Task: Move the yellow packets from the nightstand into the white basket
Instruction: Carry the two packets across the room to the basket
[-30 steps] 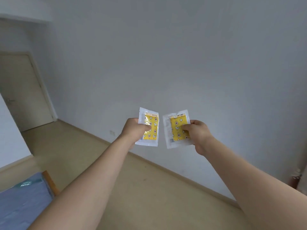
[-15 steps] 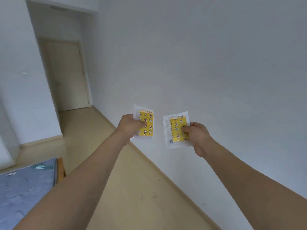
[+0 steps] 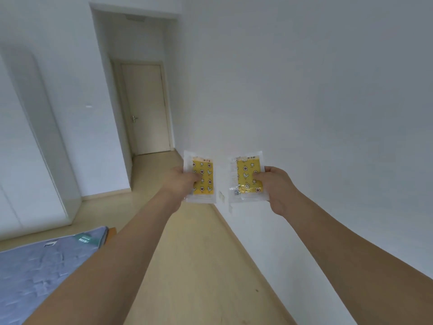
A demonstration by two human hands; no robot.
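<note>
Both arms were stretched forward at chest height, forearms converging toward the middle of the view. The left hand [image 3: 180, 184] grasped the left yellow packet [image 3: 202, 177] along its left edge, thumb pressed across the printed face. The right hand [image 3: 275, 186] grasped the right yellow packet [image 3: 246, 174] along its right edge, thumb likewise on the front. Two packets were visible, one per hand; each was upright, in a clear wrapper, facing the camera. The two packets were held side by side, near each other but apart, in the air in front of the white wall [image 3: 316, 102] and above the wooden floor [image 3: 203, 266]. One closed door [image 3: 146, 109] stood far behind and to the left of the left packet. One blue-grey mattress [image 3: 39, 268] lay well below and left of the left packet.
</note>
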